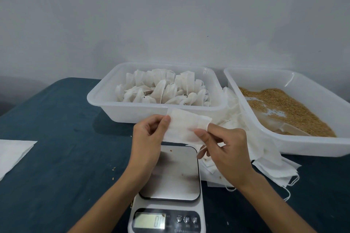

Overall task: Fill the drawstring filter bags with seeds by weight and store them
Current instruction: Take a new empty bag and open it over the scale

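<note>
Many filled bags (162, 89) binned; both hands (149, 134) (225, 149) pinch one empty bag (184, 128) over bare scale (170, 174); seeds (284, 108) remain.

The only readable mark is on the kitchen scale (167, 195), which stands at the near edge of the worktop (56, 157). Its small display (149, 220), at the left of the front panel, shows dark digits that look like "0" followed by another figure too blurred to tell. The three round buttons (187, 219) beside the display carry symbols, and tiny print runs beneath them, none of it legible.
</note>
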